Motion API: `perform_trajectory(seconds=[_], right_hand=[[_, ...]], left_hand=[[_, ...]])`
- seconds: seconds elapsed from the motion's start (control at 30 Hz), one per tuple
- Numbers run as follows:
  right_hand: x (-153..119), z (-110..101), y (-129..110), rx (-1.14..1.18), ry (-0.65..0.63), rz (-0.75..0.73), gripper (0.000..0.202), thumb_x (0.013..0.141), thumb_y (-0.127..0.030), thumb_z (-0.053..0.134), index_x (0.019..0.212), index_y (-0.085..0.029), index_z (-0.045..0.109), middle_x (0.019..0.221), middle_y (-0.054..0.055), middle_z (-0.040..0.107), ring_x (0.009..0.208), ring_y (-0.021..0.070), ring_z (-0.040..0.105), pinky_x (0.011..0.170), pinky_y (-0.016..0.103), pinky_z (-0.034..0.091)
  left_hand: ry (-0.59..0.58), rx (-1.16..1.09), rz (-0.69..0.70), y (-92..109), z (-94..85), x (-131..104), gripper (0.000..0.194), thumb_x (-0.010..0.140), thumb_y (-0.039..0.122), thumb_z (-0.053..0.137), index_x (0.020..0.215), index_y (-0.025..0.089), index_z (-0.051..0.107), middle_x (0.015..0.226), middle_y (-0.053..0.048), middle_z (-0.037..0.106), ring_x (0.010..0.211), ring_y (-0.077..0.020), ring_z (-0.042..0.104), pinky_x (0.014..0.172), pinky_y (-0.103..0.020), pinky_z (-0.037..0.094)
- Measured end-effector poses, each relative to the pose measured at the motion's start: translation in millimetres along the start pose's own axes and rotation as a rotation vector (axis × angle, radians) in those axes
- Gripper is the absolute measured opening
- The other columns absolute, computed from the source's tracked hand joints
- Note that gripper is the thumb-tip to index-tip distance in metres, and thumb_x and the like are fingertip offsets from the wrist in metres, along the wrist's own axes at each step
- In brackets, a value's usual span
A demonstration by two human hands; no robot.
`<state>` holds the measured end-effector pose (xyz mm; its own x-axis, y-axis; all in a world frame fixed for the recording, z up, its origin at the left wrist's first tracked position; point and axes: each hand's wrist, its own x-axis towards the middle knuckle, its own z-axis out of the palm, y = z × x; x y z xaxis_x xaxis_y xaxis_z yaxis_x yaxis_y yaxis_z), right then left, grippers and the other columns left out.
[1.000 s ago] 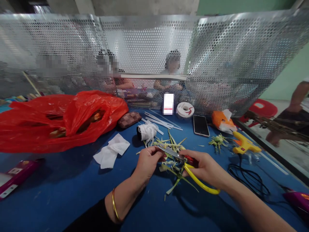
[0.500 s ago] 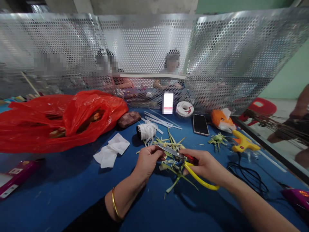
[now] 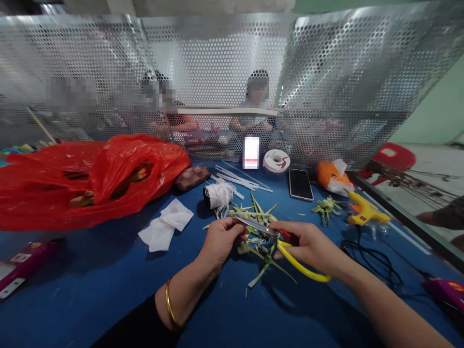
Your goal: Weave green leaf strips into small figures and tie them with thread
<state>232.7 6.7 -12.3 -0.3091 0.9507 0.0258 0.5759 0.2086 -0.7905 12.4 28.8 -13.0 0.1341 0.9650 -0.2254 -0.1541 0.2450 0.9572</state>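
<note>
My right hand [image 3: 308,244] is wrapped round the yellow handles of a pair of scissors [image 3: 304,268], whose metal blades point left. Something red shows by its fingers. The fingertips of my left hand [image 3: 223,239] are pinched together at the blade tips; what they hold is too small to make out. Beneath both hands lies a pile of green and pale leaf strips [image 3: 266,263] on the blue table [image 3: 145,295]. A spool of white string [image 3: 219,195] stands just behind my left hand.
Left: red plastic bag [image 3: 145,154], white tissues [image 3: 166,224], purple device [image 3: 25,266]. Behind: checkered pouch [image 3: 192,178], white strips [image 3: 242,180], lit screen [image 3: 251,152], ribbon roll [image 3: 276,160]. Right: phone [image 3: 300,184], tissue pack [image 3: 333,178], yellow glue gun [image 3: 368,211] with black cord. People sit beyond a perforated metal screen [image 3: 217,63].
The whole view has shifted slightly. Both hands keep almost the same pose at the scissors. At the far right, the person beyond the table edge has moved lower and partly out of view.
</note>
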Motion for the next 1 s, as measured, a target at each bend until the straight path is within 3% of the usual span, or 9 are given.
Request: perform_trajectory(seconds=[0.17, 0.3, 0.4, 0.57, 0.63, 0.73, 0.8, 0.9, 1.0], right_hand=[[4.6, -4.6, 8.5, -0.079, 0.101, 0.040, 0.045, 0.075, -0.041, 0.067, 0.115, -0.021, 0.065, 0.087, 0.001, 0.071, 0.080, 0.0214, 0.064, 0.071, 0.029, 0.049], [8.2, -5.1, 15.5, -0.528, 0.268, 0.215, 0.047, 0.077, -0.036, 0.061, 0.122, -0.022, 0.056, 0.078, 0.003, 0.070, 0.069, 0.0228, 0.065, 0.059, 0.029, 0.043], [10.3, -6.3, 20.2, -0.781, 0.284, 0.332, 0.045, 0.076, -0.034, 0.062, 0.118, -0.020, 0.055, 0.083, 0.007, 0.072, 0.071, 0.0259, 0.067, 0.055, 0.029, 0.039], [10.8, -17.3, 31.7, -0.829, 0.206, 0.218, 0.033, 0.081, -0.032, 0.056, 0.111, -0.021, 0.063, 0.096, 0.009, 0.070, 0.082, 0.0263, 0.067, 0.064, 0.031, 0.044], [9.5, -19.9, 31.3, -0.810, 0.230, 0.143, 0.031, 0.080, -0.030, 0.057, 0.107, -0.020, 0.067, 0.099, 0.011, 0.068, 0.086, 0.0267, 0.065, 0.072, 0.033, 0.046], [6.2, -10.9, 16.4, -0.573, 0.402, 0.014, 0.026, 0.081, -0.033, 0.057, 0.098, -0.019, 0.070, 0.102, 0.012, 0.067, 0.092, 0.0269, 0.063, 0.082, 0.036, 0.046], [4.2, 5.1, -0.9, -0.164, 0.451, -0.027, 0.024, 0.083, -0.038, 0.057, 0.088, -0.020, 0.071, 0.093, 0.008, 0.070, 0.087, 0.0235, 0.065, 0.081, 0.035, 0.048], [3.3, 35.0, -25.2, 0.419, 0.286, 0.084, 0.023, 0.073, -0.038, 0.069, 0.085, -0.019, 0.071, 0.087, 0.006, 0.074, 0.082, 0.0223, 0.068, 0.077, 0.035, 0.052], [4.4, 55.1, -37.8, 0.746, 0.249, 0.196, 0.031, 0.059, -0.034, 0.080, 0.084, -0.017, 0.072, 0.085, 0.006, 0.075, 0.081, 0.0213, 0.068, 0.078, 0.034, 0.052]], left_hand=[[0.008, -0.073, -0.058, -0.9, -2.3, 0.6, 0.018, 0.066, 0.029, 0.077, 0.076, 0.014, 0.073, 0.068, -0.005, 0.070, 0.058, -0.0113, 0.063, 0.064, -0.024, 0.051], [-0.005, -0.123, -0.111, -0.8, -2.2, -0.3, 0.022, 0.068, 0.031, 0.077, 0.081, 0.014, 0.072, 0.077, -0.007, 0.074, 0.064, -0.0140, 0.068, 0.068, -0.026, 0.053], [-0.019, -0.146, -0.131, -1.1, -1.3, -1.0, 0.020, 0.071, 0.030, 0.075, 0.083, 0.014, 0.070, 0.081, -0.008, 0.075, 0.066, -0.0148, 0.070, 0.068, -0.025, 0.052], [-0.049, -0.174, -0.137, 0.0, 1.7, -3.0, 0.020, 0.075, 0.031, 0.072, 0.082, 0.014, 0.065, 0.087, -0.010, 0.076, 0.068, -0.0154, 0.071, 0.067, -0.024, 0.051], [-0.063, -0.186, -0.121, 0.4, 3.6, -5.0, 0.022, 0.076, 0.034, 0.071, 0.082, 0.014, 0.063, 0.089, -0.011, 0.076, 0.072, -0.0168, 0.072, 0.070, -0.025, 0.052], [-0.065, -0.210, -0.086, -1.1, 8.2, -9.7, 0.024, 0.076, 0.035, 0.072, 0.083, 0.015, 0.062, 0.093, -0.012, 0.076, 0.079, -0.0193, 0.072, 0.076, -0.028, 0.051], [-0.062, -0.232, -0.066, -3.4, 12.0, -13.4, 0.024, 0.075, 0.035, 0.072, 0.083, 0.015, 0.062, 0.094, -0.012, 0.075, 0.083, -0.0198, 0.071, 0.079, -0.029, 0.051], [-0.058, -0.263, -0.018, -8.0, 16.9, -17.9, 0.023, 0.074, 0.034, 0.073, 0.083, 0.016, 0.063, 0.095, -0.011, 0.075, 0.088, -0.0192, 0.069, 0.083, -0.028, 0.049], [-0.095, -0.285, 0.019, -12.4, 19.7, -20.5, 0.021, 0.073, 0.034, 0.073, 0.082, 0.016, 0.066, 0.107, -0.011, 0.071, 0.096, -0.0215, 0.066, 0.087, -0.031, 0.047]])
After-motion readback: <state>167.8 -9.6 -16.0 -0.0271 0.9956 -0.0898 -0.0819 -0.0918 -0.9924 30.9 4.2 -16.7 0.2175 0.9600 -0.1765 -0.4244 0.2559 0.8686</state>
